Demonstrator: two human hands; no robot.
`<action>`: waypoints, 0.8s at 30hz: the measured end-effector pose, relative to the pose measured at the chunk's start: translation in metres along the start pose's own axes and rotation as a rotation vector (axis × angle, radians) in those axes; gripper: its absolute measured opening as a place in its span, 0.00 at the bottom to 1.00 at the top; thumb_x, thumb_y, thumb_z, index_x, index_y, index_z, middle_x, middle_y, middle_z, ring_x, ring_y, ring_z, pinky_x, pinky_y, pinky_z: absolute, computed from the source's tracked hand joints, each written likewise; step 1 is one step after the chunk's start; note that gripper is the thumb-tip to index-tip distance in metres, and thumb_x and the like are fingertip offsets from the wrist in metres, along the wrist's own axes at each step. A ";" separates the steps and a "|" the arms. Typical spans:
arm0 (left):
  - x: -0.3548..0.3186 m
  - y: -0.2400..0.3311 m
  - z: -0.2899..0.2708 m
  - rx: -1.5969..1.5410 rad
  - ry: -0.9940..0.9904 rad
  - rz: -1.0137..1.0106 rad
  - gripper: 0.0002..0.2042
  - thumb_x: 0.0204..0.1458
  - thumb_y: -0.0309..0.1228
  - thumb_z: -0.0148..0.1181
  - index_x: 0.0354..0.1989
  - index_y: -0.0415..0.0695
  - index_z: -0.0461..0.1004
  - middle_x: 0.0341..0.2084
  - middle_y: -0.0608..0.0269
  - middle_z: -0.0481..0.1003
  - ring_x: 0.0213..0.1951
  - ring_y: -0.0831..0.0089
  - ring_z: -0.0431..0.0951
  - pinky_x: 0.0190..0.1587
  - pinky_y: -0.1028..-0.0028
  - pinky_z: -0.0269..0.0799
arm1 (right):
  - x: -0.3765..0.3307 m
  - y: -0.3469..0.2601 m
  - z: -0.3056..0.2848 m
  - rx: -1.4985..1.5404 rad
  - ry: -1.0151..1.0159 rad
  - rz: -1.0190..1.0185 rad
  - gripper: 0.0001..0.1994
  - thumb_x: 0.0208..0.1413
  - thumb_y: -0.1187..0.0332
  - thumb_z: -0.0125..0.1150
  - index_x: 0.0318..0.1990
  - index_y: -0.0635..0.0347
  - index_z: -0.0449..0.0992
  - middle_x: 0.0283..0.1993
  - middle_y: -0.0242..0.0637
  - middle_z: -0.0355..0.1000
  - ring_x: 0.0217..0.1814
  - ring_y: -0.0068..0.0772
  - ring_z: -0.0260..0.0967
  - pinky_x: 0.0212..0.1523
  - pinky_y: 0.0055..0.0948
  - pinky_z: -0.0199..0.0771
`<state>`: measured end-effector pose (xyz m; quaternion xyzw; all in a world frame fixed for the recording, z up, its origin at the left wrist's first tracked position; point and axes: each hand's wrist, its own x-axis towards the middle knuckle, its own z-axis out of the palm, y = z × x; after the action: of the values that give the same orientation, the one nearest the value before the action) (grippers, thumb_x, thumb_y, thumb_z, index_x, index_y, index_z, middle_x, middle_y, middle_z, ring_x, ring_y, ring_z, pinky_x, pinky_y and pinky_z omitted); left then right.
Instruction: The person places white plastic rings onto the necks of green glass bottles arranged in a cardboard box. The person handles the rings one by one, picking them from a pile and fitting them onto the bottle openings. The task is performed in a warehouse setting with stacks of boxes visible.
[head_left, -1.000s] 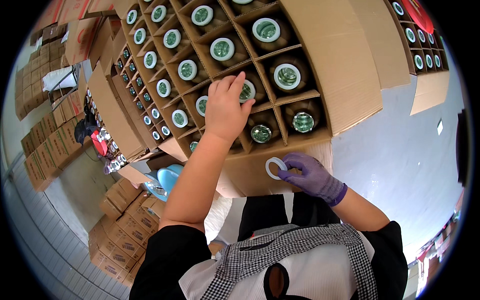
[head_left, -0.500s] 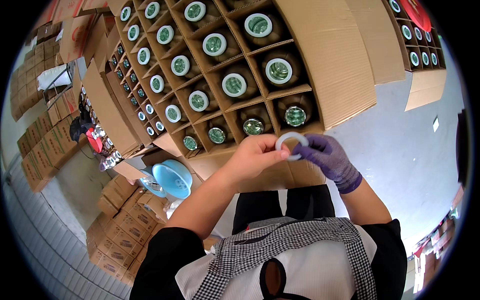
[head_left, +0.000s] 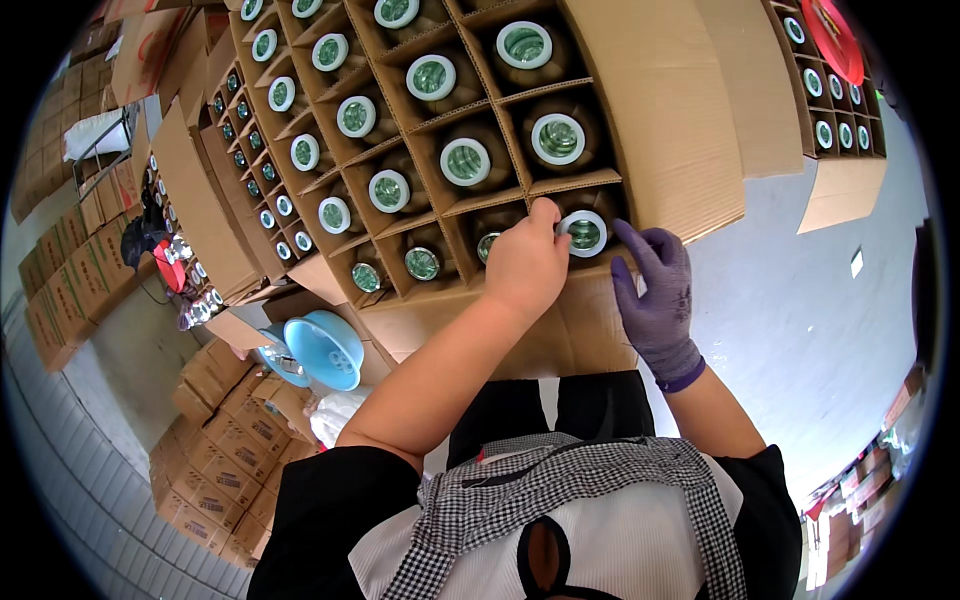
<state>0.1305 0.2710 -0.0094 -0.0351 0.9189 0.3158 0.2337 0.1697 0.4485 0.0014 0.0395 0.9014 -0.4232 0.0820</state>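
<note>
A white ring [head_left: 583, 233] sits around the mouth of the glass bottle in the near right compartment of a divided cardboard box. My bare left hand [head_left: 525, 262] pinches the ring at its left side. Just to the right, my right hand [head_left: 658, 295] in a purple-grey glove is open, fingers apart, close to the box's near right corner. Bottles behind wear similar white rings, such as the ringed bottle [head_left: 465, 162]. To the left in the front row, a bottle [head_left: 422, 263] and another bottle [head_left: 367, 277] show bare mouths. My left hand partly hides the bottle [head_left: 487, 246] between.
A raised cardboard flap [head_left: 665, 110] borders the box on the right. Blue basins [head_left: 325, 350] stand at the lower left, beside stacked cartons [head_left: 215, 465]. More boxes of bottles lie to the left and at the far right, where a red lid-like disc [head_left: 835, 40] rests.
Both hands have moved forward. The white ring, held between them over the front flap before, is now on the near right bottle's mouth. My right hand has let go of it.
</note>
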 end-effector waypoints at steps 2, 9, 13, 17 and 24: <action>-0.004 -0.007 0.004 0.042 0.067 0.098 0.13 0.48 0.25 0.65 0.41 0.43 0.71 0.28 0.56 0.77 0.31 0.56 0.77 0.34 0.63 0.73 | 0.001 0.001 0.003 -0.115 -0.061 -0.046 0.23 0.52 0.70 0.63 0.58 0.51 0.75 0.43 0.42 0.65 0.46 0.44 0.64 0.47 0.42 0.67; -0.013 -0.015 -0.002 0.131 0.267 0.531 0.22 0.40 0.27 0.68 0.48 0.47 0.76 0.39 0.63 0.72 0.42 0.60 0.71 0.43 0.62 0.67 | 0.002 0.001 0.007 -0.327 -0.119 -0.135 0.22 0.53 0.67 0.61 0.57 0.50 0.74 0.44 0.43 0.66 0.44 0.45 0.65 0.46 0.42 0.67; -0.004 -0.010 0.004 0.094 0.240 0.546 0.23 0.37 0.28 0.70 0.47 0.46 0.76 0.38 0.63 0.71 0.44 0.61 0.70 0.46 0.62 0.65 | 0.007 0.004 0.008 -0.253 -0.120 -0.120 0.21 0.53 0.70 0.61 0.57 0.56 0.74 0.45 0.45 0.66 0.45 0.46 0.66 0.47 0.42 0.68; -0.003 0.002 0.010 0.071 0.179 0.466 0.15 0.43 0.31 0.63 0.43 0.47 0.76 0.36 0.62 0.70 0.43 0.62 0.71 0.44 0.63 0.65 | 0.009 0.004 0.006 -0.013 -0.084 0.035 0.19 0.56 0.73 0.59 0.56 0.62 0.72 0.48 0.45 0.68 0.48 0.42 0.68 0.49 0.36 0.70; 0.011 0.023 0.063 0.196 0.237 0.365 0.07 0.48 0.37 0.55 0.32 0.50 0.75 0.37 0.61 0.69 0.46 0.64 0.66 0.47 0.65 0.58 | 0.000 -0.013 0.018 0.301 0.062 0.114 0.20 0.64 0.72 0.50 0.62 0.66 0.65 0.61 0.41 0.65 0.60 0.33 0.64 0.59 0.31 0.65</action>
<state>0.1413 0.3279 -0.0445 0.1177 0.9573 0.2558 0.0657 0.1699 0.4264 -0.0004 0.1156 0.8262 -0.5467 0.0712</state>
